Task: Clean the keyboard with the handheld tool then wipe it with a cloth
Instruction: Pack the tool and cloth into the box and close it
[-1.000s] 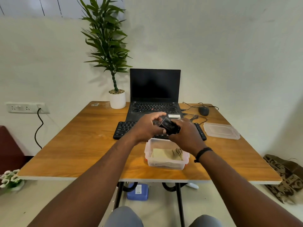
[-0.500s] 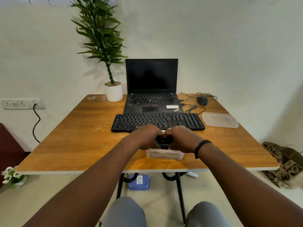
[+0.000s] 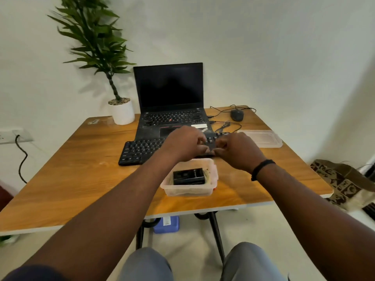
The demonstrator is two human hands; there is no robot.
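Both hands hover over the right half of the black keyboard [image 3: 142,150], which lies across the middle of the wooden counter [image 3: 67,167] just near of the open laptop [image 3: 170,98]. The left hand [image 3: 183,144] has its fingers [image 3: 199,139] curled down toward the keys; the frame is blurred there, and whether they grip anything cannot be told. The right hand [image 3: 236,150], with a dark band [image 3: 261,169] at its wrist, sits just beside it, fingers bent inward in the same way, and again it is unclear whether they pinch something or only touch the keys.

Just near of the keyboard stands a clear plastic tub [image 3: 189,189]. Inside it lies the handheld tool [image 3: 188,176], a small black boxy device resting flat, with a pale cloth [image 3: 207,173] showing at its right edge beneath it. Neither hand touches the tub.

At the far left of the counter a potted plant [image 3: 121,110] stands in a white pot beside the laptop. At the far right a dark mouse [image 3: 237,115] lies with its cable looping toward the laptop, and near of it a clear lid [image 3: 261,137] rests flat. A patterned bag [image 3: 343,183] sits on the floor to the right, and a blue box [image 3: 166,224] lies under the counter. A wall socket [image 3: 12,135] with a black cord is on the left.
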